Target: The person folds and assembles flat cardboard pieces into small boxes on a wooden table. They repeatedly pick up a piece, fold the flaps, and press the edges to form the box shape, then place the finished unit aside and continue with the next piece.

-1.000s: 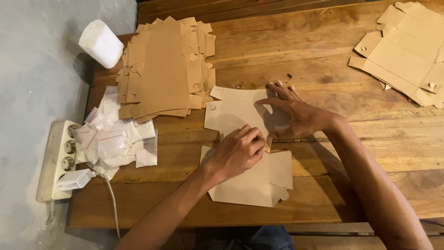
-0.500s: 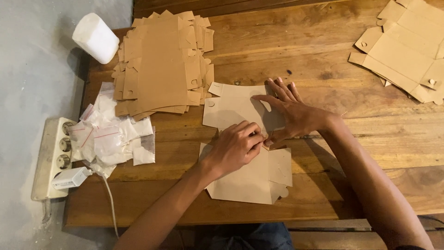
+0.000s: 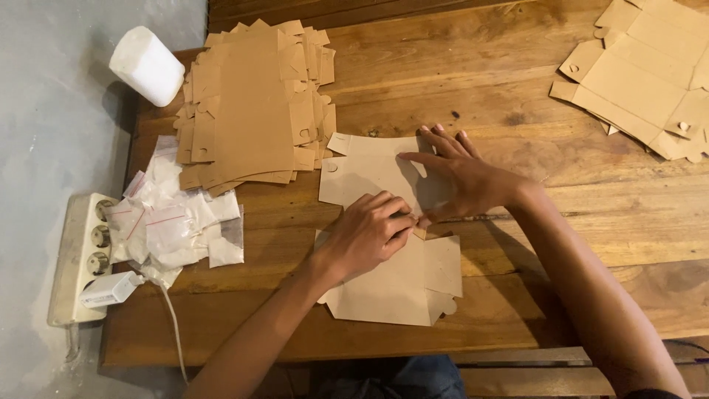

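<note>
A flat brown cardboard box blank (image 3: 384,281) lies on the wooden table (image 3: 517,96) in front of me. My left hand (image 3: 367,235) is curled with its fingers pressing on the blank's middle crease. My right hand (image 3: 458,177) lies flat, fingers spread, on the blank's far half, its thumb meeting the left fingertips at the fold. Both hands press the cardboard down against the table.
A stack of brown cardboard blanks (image 3: 251,103) lies at the far left and another (image 3: 650,74) at the far right. Small clear plastic bags (image 3: 173,225) sit at the left edge. A white roll (image 3: 146,65) and a power strip (image 3: 83,258) with a white plug (image 3: 111,290) lie beyond the table's edge.
Both hands stay on the blank's crease; the fingers have shifted only slightly along the fold. The view has drifted a little.
</note>
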